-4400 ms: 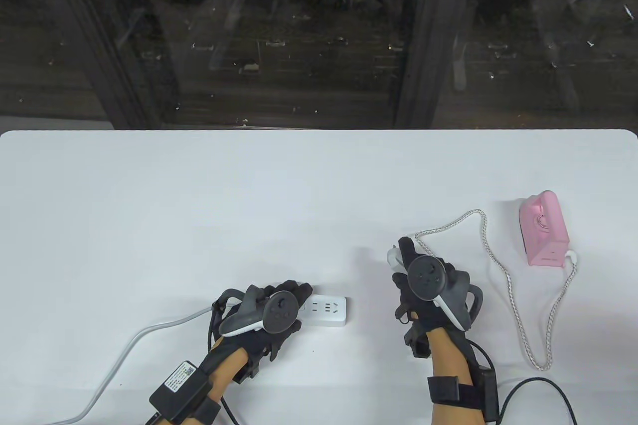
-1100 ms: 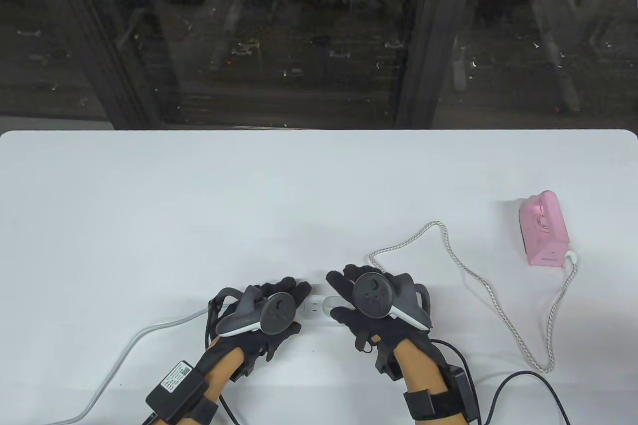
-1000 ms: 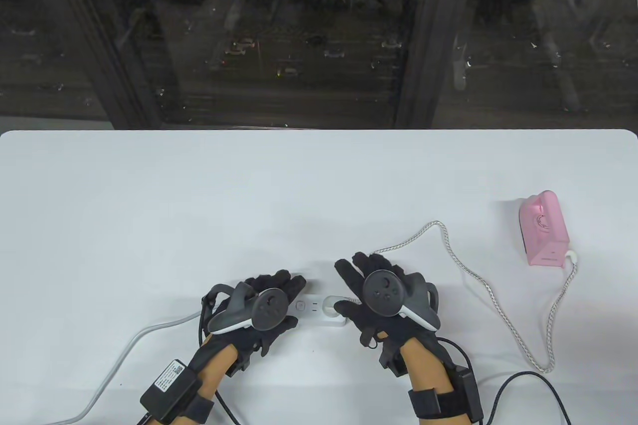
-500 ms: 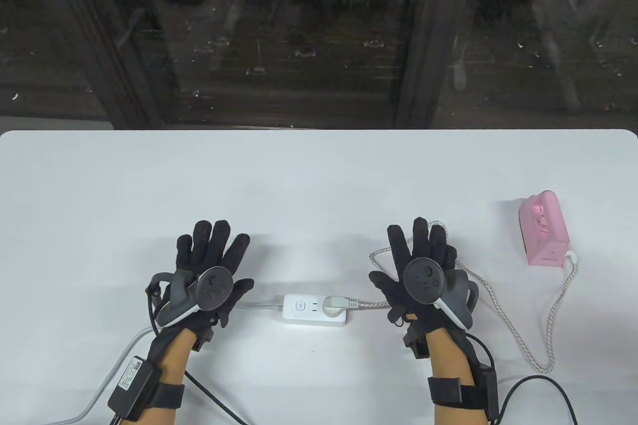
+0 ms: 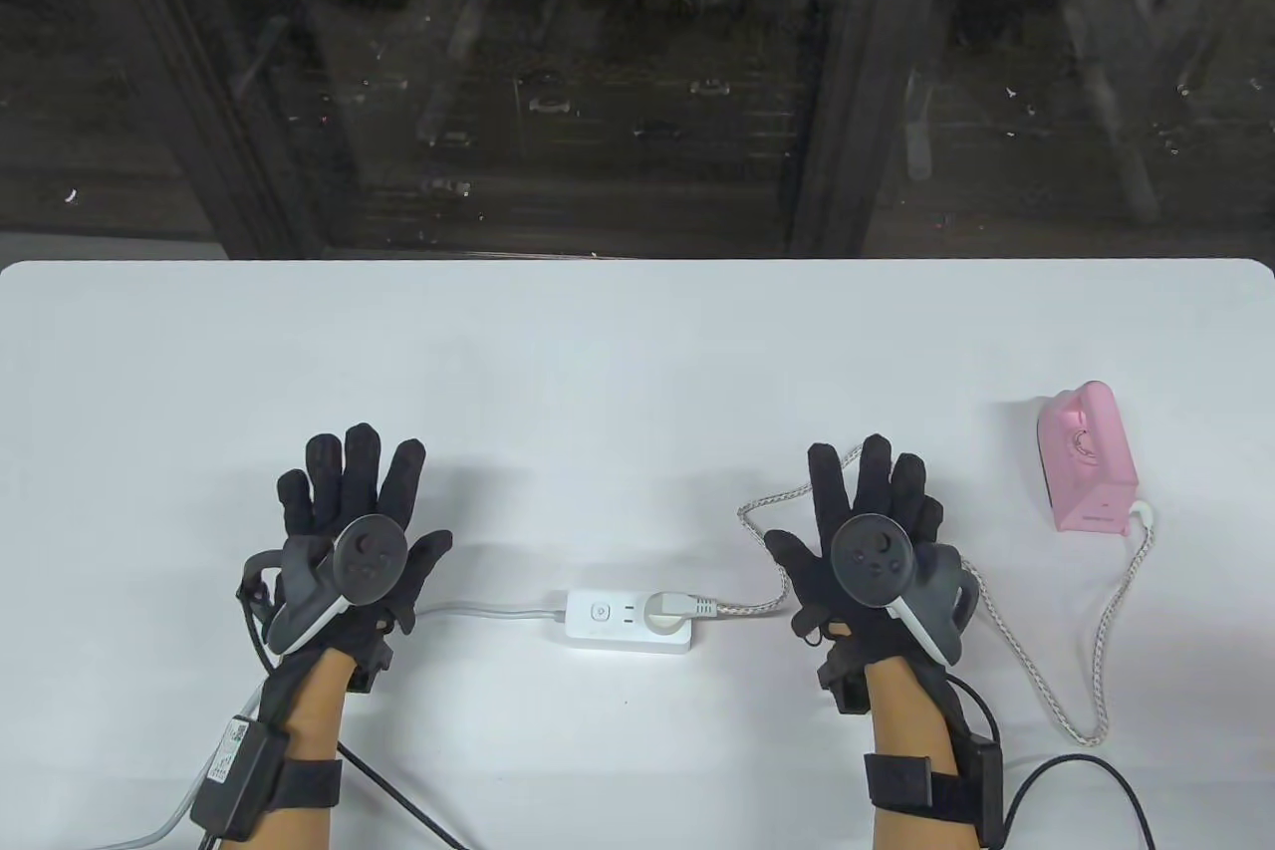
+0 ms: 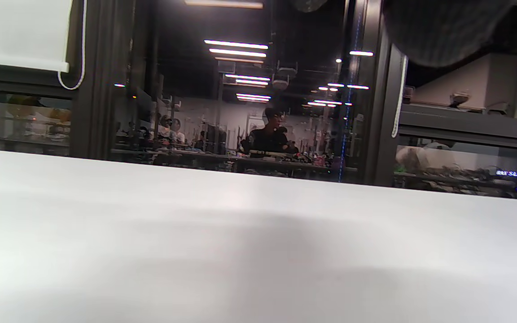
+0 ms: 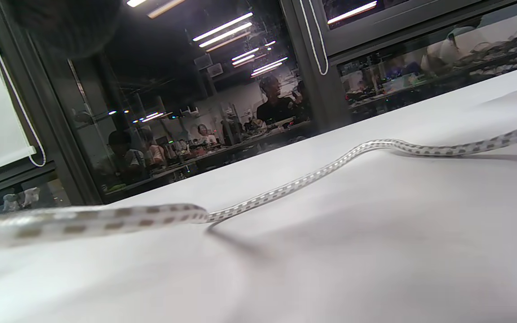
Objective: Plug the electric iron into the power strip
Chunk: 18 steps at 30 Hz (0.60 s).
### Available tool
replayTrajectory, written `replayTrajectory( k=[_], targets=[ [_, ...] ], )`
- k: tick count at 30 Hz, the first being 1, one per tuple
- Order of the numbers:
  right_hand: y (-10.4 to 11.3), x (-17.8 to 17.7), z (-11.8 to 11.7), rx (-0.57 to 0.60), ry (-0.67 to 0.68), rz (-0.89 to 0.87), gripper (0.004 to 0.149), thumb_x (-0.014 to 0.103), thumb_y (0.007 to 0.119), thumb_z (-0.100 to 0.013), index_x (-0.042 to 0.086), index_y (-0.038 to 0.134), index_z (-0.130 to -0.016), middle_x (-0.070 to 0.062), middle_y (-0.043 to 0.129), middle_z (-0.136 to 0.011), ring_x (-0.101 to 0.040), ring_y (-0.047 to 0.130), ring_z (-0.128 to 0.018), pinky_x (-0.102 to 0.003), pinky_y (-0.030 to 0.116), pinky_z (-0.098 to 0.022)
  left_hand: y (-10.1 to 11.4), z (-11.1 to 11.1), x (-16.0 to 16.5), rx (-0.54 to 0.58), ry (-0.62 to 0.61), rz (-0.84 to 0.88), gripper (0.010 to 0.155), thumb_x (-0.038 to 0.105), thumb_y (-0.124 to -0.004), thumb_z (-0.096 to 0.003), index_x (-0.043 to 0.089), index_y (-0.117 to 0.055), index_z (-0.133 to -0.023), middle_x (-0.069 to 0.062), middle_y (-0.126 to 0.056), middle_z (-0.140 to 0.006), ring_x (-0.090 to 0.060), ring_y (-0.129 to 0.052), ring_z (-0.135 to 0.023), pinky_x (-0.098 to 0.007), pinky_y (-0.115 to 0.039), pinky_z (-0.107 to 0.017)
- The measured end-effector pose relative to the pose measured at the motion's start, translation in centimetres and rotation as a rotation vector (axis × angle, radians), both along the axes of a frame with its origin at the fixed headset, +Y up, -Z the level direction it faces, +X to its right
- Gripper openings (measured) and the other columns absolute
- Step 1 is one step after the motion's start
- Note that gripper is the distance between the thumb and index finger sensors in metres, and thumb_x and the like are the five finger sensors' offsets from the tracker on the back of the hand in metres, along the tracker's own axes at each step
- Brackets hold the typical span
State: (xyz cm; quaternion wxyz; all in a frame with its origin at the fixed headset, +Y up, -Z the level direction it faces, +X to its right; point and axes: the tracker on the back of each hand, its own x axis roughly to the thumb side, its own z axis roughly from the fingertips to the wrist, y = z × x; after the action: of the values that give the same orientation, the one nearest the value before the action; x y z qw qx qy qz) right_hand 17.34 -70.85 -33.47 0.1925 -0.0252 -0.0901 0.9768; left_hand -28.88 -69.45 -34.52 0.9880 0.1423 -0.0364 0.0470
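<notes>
Both hands have drawn away from the strip [image 5: 629, 624] since a second ago, when they crowded over it; half a second back they were already spread, and the left hand [image 5: 351, 541] has since slid further left while the right hand [image 5: 869, 546] has edged slightly right. Each now lies flat on the table [image 5: 637, 342] with fingers splayed and gripping nothing, a tracker on its back. Nearest the camera, straps and black boxes ride the forearms, with dark leads trailing off the bottom edge. Between the hands sits the white strip, its grey lead [image 5: 488, 609] running left under the left hand. The plug [image 5: 675, 605] is seated in the strip's right-hand socket, where 4.4 seconds ago the right hand held it well clear. From the plug the braided cord [image 5: 996, 591] passes under the right hand, loops out beyond the fingers and swings round to the pink iron [image 5: 1086, 456], which stands unmoved near the table's right edge. The right wrist view shows that cord [image 7: 285, 188] lying slack across the tabletop. Beyond the table's far edge, dark glass reflects ceiling lights.
</notes>
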Motion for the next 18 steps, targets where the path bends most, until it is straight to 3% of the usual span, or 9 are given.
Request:
replayTrajectory(
  k=[18],
  targets=[
    [-0.50,0.58,-0.07,-0.015,-0.024,-0.032,0.087,0.067,0.069,-0.043,0.040,0.022,-0.111,-0.010,0.004,-0.117,-0.048,0.004,-0.103,-0.069,0.020,-0.071,-0.45,-0.31,-0.40,-0.018,0.021,-0.011,0.090,0.065,-0.069,-0.0364,0.040,-0.027,-0.112,-0.004,-0.013,-0.120,-0.035,0.005,-0.100,-0.060,-0.004,-0.064]
  ],
)
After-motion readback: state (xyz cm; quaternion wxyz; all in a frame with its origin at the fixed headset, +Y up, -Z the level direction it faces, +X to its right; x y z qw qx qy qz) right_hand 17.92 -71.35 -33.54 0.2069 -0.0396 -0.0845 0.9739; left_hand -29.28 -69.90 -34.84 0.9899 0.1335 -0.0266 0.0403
